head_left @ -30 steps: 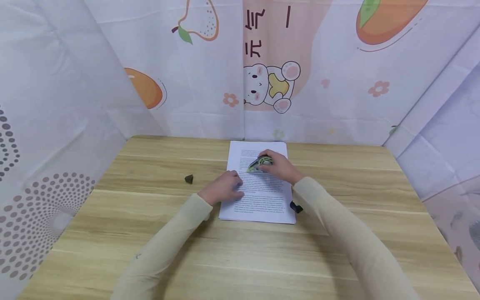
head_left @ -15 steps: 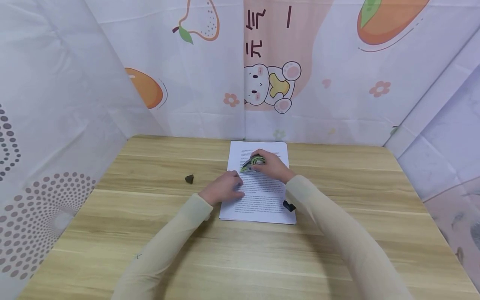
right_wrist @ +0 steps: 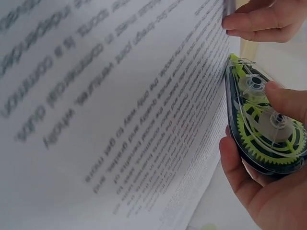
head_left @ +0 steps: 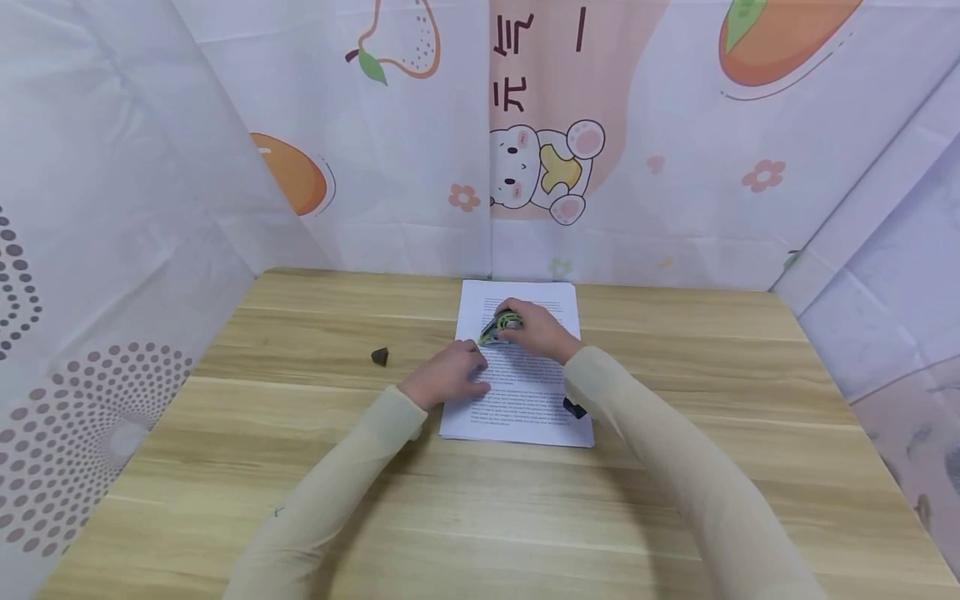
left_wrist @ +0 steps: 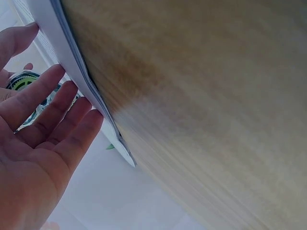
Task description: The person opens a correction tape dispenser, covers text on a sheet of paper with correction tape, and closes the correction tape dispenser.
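Note:
A stack of printed paper (head_left: pixel 517 417) lies on the wooden table. My left hand (head_left: pixel 448 373) rests on its left edge, fingers spread and loosely bent, with the fingertips on the sheet; the left wrist view shows the open palm (left_wrist: pixel 38 148). A correction tape (right_wrist: pixel 266 124), clear-cased with bright green gears, is pinched between the thumb and fingers of my right hand (head_left: pixel 540 330). Its green tip meets the page near the left ends of the text lines, just above the left fingertips. The right hand covers part of the upper text.
To the left of the stack lies a small dark wedge-shaped piece (head_left: pixel 380 357). A small black object (head_left: pixel 574 407) shows at the right cuff, over the paper. Behind the table (head_left: pixel 315 317) hangs a printed curtain (head_left: pixel 405 167).
My right hand has moved left across the page with the correction tape, its tip shifting toward the left margin and slowing lately. The left hand has stayed in place.

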### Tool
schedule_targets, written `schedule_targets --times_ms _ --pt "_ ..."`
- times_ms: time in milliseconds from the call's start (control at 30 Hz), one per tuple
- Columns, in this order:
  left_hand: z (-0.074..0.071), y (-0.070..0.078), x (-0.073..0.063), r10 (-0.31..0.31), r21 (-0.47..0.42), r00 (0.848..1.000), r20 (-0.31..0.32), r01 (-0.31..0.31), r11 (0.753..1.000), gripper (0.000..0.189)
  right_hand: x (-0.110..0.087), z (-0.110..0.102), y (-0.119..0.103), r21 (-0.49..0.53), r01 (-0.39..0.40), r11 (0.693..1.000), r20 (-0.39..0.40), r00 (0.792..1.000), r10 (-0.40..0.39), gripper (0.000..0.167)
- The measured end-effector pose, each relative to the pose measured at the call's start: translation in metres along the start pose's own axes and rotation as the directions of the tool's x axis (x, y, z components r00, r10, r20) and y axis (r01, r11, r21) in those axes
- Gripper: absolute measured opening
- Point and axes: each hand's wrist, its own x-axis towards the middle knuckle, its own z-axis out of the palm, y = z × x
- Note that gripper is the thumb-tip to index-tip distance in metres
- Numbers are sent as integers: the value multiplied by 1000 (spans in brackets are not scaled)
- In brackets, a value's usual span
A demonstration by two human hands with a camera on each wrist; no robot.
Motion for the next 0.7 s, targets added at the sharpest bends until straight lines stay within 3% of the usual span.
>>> schedule_targets --times_ms 700 --pt "-2 3 -1 -45 -26 999 18 46 999 38 0 -11 -9 -158 25 987 102 995 -8 35"
